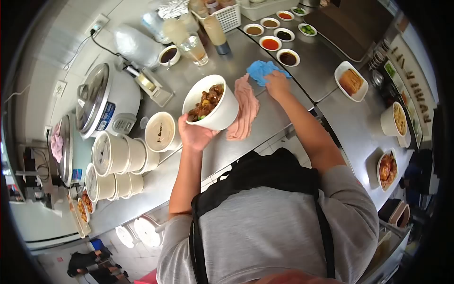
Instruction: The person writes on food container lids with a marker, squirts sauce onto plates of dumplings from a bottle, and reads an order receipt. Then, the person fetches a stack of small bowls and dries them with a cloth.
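A white round bowl (227, 111) of glossy brown food pieces with a bit of green is held tilted in my left hand (195, 135), whose fingers are around its lower side. Off to the right, my right hand (276, 84) is closed on a crumpled blue cloth (261, 71) lying on the steel counter (279, 118). Between the two hands lies a pink cloth (243, 111). Just left of my left hand stands an open white tub (161, 132) with dark writing on its inside bottom.
Stacked white tubs (111, 154) and a large rice cooker (106, 99) stand at left. Small sauce bowls (270, 44), a squeeze bottle (216, 35) and a glass (194, 49) are at the back. Filled dishes (351, 81) are at right. A person (90, 265) is at bottom left.
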A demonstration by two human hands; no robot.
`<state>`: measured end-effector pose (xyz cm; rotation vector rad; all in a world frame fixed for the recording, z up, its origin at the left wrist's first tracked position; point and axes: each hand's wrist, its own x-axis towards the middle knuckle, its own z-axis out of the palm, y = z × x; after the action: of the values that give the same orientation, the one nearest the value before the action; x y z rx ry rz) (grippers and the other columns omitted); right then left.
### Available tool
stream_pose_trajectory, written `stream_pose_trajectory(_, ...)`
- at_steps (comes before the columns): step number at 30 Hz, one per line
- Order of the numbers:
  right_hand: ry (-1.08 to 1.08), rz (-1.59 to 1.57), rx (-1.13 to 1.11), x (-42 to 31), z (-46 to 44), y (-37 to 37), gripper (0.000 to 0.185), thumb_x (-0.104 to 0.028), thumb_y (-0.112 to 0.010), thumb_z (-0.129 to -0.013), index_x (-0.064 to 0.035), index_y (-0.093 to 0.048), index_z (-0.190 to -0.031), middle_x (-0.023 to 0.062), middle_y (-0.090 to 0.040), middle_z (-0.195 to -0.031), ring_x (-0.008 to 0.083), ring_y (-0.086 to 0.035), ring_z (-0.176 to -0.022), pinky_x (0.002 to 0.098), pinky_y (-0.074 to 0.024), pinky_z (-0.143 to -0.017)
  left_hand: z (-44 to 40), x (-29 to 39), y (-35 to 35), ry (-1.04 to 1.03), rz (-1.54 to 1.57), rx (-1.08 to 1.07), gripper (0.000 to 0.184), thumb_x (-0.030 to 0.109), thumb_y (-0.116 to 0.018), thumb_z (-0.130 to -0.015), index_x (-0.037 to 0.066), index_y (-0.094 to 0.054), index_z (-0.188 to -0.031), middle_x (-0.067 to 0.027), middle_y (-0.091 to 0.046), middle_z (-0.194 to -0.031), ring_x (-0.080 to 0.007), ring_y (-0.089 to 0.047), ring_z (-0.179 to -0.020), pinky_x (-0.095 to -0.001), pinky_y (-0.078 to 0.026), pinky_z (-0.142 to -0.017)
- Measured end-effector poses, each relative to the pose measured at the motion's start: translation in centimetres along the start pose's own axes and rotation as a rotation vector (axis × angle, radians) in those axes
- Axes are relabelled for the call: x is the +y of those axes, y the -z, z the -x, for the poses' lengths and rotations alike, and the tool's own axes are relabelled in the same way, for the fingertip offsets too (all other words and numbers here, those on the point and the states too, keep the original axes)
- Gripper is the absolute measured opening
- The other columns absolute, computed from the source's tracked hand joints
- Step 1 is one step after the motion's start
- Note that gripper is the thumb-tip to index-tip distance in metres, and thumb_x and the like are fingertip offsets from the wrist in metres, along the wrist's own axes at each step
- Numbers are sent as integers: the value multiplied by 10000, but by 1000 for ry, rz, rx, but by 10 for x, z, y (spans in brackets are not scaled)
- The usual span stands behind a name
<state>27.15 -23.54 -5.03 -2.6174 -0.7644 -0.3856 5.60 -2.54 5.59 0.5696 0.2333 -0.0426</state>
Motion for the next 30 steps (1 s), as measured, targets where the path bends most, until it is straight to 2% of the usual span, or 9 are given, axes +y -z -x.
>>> stream_pose_trajectory(6, -521, -1326, 51, -58, -6, 67, 243, -183, -593, -713, -11, -521, -867, 79, -548, -712, 185, -529, -632, 312, -421, -590, -20, -10, -20, -62, 192, 110, 683, 473, -500, -619, 121, -374, -1191, -92, -425, -1186, -273, -434, -1055, -424, -391, -796)
stream_pose_trajectory(10, 138, -1065, 331, -122, 28, 64, 263, -162, -579, -698, -17, -452, -877, 177, -439, -1023, 267, -436, -940, 350, -329, -833, -39, -31, -29, -112, 227, 136, 686, 480, -465, -641, 93, -360, -1198, -96, -414, -1194, -268, -423, -1068, -411, -374, -843)
stream_pose_trajectory(11, 207, -943, 459, -137, 37, 71, 326, -174, -584, -680, -19, -410, -909, 196, -416, -1047, 318, -408, -968, 382, -297, -866, -39, -35, -34, -128, 164, 136, 683, 478, -458, -649, 91, -354, -1202, -95, -411, -1197, -266, -421, -1070, -408, -370, -852)
stream_pose_trajectory(13, 154, -1038, 419, -136, 37, 71, 344, -139, -491, -765, -11, -379, -1064, 169, -370, -1174, 256, -356, -1099, 343, -264, -917, -34, -41, -45, -160, 33, 132, 678, 476, -442, -665, 86, -343, -1211, -93, -406, -1204, -261, -419, -1075, -401, -361, -869)
stream_pose_trajectory(16, -125, -1470, 104, -121, 16, 87, 409, -221, -427, -830, 4, -344, -1162, 146, -390, -1179, 210, -378, -1104, 303, -295, -909, -23, -40, -49, -184, -75, 113, 665, 448, -468, -679, 87, -329, -1220, -92, -399, -1215, -253, -422, -1078, -400, -373, -860)
stream_pose_trajectory(19, -121, -1778, -198, -101, -7, 103, 484, -343, -400, -850, -10, -367, -1200, 132, -439, -1128, 157, -404, -1052, 277, -306, -904, -12, -37, -58, -199, -195, 101, 674, 446, -498, -683, 79, -323, -1221, -97, -412, -1205, -252, -436, -1072, -394, -405, -827)
stream_pose_trajectory(23, -419, -1969, -766, -94, -25, 109, 406, -359, -402, -846, -7, -502, -1023, 116, -557, -963, 154, -554, -853, 283, -449, -758, 0, -39, -54, -214, -319, 112, 701, 422, -529, -659, 57, -320, -1220, -108, -420, -1194, -252, -447, -1058, -399, -401, -842)
stream_pose_trajectory(27, -443, -1737, -1086, -86, -38, 76, 350, -325, -450, -826, -7, -543, -938, 111, -582, -908, 155, -576, -799, 282, -477, -693, 12, -42, -42, -137, -279, 160, 712, 401, -546, -640, 45, -324, -1216, -110, -425, -1186, -256, -457, -1045, -399, -406, -841)
stream_pose_trajectory(30, -136, -1351, -983, -78, -60, 71, 315, -260, -512, -797, -3, -543, -976, 92, -585, -896, 137, -567, -771, 261, -466, -665, 18, -45, -35, -99, -330, 233, 592, 344, -498, -700, 11, -352, -1167, -139, -489, -1080, -248, -536, -927, -392, -480, -731)
